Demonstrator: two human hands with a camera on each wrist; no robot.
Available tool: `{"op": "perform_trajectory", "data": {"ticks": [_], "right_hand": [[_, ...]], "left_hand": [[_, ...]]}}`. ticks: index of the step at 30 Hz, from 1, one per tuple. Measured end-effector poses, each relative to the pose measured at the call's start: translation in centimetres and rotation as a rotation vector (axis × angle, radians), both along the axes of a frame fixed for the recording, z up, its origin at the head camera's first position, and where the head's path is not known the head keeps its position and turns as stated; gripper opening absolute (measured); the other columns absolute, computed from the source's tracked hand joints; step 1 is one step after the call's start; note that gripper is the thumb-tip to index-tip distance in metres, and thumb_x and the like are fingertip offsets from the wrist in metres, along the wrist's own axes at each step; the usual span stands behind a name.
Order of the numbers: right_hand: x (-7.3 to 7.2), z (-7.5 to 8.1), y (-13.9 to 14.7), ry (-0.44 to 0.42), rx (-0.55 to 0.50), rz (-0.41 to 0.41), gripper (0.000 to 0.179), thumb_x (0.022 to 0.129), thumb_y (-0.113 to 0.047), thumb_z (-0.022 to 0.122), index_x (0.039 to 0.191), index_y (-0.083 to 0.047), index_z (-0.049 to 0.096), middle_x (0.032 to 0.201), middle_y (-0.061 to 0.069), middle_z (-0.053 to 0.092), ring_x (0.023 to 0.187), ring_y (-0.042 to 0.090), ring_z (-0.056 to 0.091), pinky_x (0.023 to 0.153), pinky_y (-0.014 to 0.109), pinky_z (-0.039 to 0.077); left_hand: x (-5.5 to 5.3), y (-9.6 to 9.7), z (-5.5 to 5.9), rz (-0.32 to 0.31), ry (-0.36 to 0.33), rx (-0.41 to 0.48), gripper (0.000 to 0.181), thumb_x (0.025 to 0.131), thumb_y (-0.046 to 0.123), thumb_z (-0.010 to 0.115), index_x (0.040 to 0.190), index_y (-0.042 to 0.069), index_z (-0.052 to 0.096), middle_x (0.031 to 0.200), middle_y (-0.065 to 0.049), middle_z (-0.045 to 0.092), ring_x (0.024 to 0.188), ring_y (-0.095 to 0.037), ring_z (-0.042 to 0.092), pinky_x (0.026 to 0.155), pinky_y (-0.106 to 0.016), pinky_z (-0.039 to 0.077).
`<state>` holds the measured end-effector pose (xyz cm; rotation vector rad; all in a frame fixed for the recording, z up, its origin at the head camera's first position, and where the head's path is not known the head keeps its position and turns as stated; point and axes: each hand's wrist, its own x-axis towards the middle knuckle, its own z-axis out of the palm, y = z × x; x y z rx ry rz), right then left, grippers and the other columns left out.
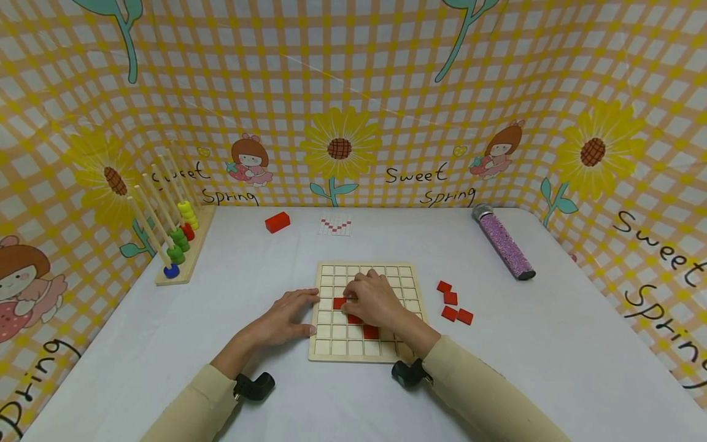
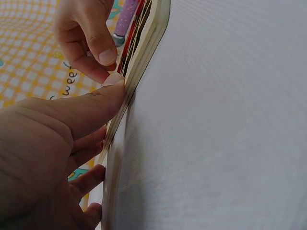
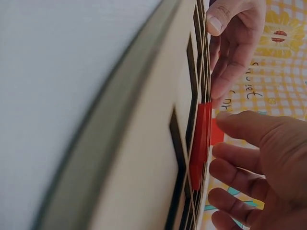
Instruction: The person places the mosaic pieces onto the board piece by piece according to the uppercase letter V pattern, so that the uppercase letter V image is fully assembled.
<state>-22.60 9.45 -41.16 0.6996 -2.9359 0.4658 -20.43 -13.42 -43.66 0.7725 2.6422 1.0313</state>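
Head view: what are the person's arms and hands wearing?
Both the left hand and right hand are ungloved. The left sleeve and right sleeve are long, plain beige. A rounded black device sits at each wrist: left device, right device. No cables visible.

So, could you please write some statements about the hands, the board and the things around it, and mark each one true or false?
1. The left hand touches the left edge of the board. True.
2. The mic stands upright. False: the mic lies on its side.
3. Four loose tiles lie right of the board. True.
4. The abacus is right of the board. False: the abacus is left of it.
5. The right hand is over the board. True.
6. The brick touches the card. False: they are apart.
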Motion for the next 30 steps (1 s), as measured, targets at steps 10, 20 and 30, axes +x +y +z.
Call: {"op": "perform_trajectory", "data": {"ticks": [10, 20, 30], "right_hand": [[0.5, 1.7, 1.6, 0.017, -0.049, -0.019, 0.024, 0.079, -0.029, 0.073, 0.096, -0.013, 0.073, 0.088, 0.0, 0.065, 0.087, 0.019, 0.048, 0.075, 0.034, 0.039], [1.5, 2.6, 4.5, 0.068, -0.117, -0.044, 0.028, 0.078, -0.029, 0.076, 0.098, -0.01, 0.073, 0.088, 0.0, 0.064, 0.089, 0.019, 0.048, 0.076, 0.034, 0.037], [2.5, 2.4, 8.2, 0.072, -0.171, -0.094, 0.026, 0.078, -0.025, 0.075, 0.098, -0.009, 0.072, 0.087, 0.003, 0.063, 0.086, 0.02, 0.046, 0.076, 0.035, 0.034]], "left_hand": [[-0.1, -0.1, -0.1, -0.002, 0.002, 0.008, 0.058, 0.084, 0.022, 0.07, 0.136, 0.009, 0.046, 0.152, -0.008, 0.033, 0.141, -0.032, 0.025, 0.111, -0.057, 0.022], [-0.1, 0.0, -0.3, 0.009, 0.005, 0.008, 0.057, 0.083, 0.02, 0.071, 0.134, 0.008, 0.048, 0.151, -0.009, 0.034, 0.14, -0.033, 0.025, 0.111, -0.057, 0.022], [0.0, 0.1, -0.1, 0.017, -0.016, 0.001, 0.058, 0.083, 0.02, 0.071, 0.135, 0.01, 0.047, 0.152, -0.008, 0.033, 0.141, -0.032, 0.024, 0.111, -0.056, 0.022]]}}
